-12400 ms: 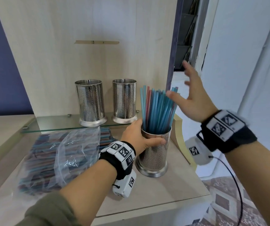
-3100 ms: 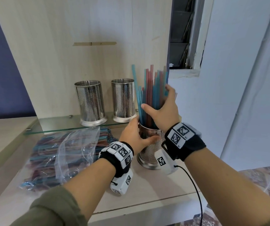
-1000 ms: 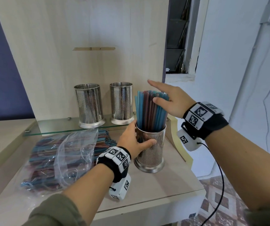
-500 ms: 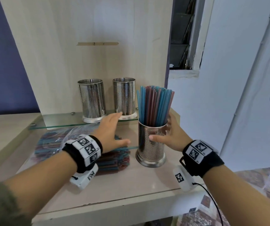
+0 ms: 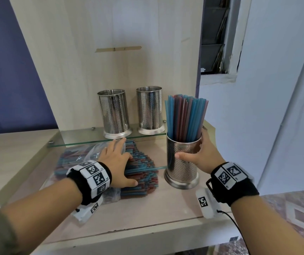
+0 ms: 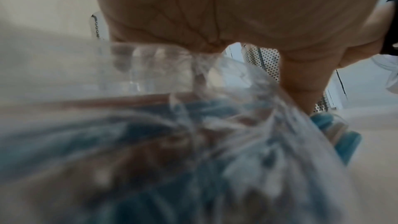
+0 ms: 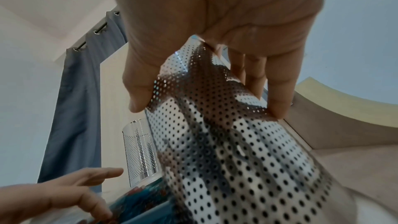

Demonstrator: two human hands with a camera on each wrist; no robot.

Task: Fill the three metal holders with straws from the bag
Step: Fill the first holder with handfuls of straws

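Counter (image 5: pixel 166 216), pale wood: the front edge runs just below both wrists, and bare surface lies between that edge and the filled holder (image 5: pixel 182 162).

Filled holder: perforated steel cylinder with a flared base, upright on the counter near its right end, with a narrow strip of counter to its right before the drop-off. Packed with blue and red straws (image 5: pixel 185 118) that stand well above the rim, tops roughly level.

Right hand (image 5: pixel 202 155): wrapped round the filled holder from the right, thumb across the front wall and fingers behind. Half a second earlier it already held the holder in the same place.

Glass shelf (image 5: pixel 85 138): behind and left of the filled holder, raised above the counter. It carries two more holders, the left holder (image 5: pixel 113 115) and the middle holder (image 5: pixel 149 109), both perforated steel and upright, side by side but apart, with no straws showing in them.

Bag (image 5: pixel 77 159): clear plastic, lying flat on the counter left of the filled holder and partly under the glass shelf. A heap of loose straws (image 5: pixel 142 179) spills from its open end, the ends lying just beside the holder's base.

Left hand (image 5: pixel 118 162): fingers spread and fairly straight, palm down on the loose straws. Half a second earlier it hovered higher, near the shelf edge; it has since come down onto the heap. The left wrist view is blurred.
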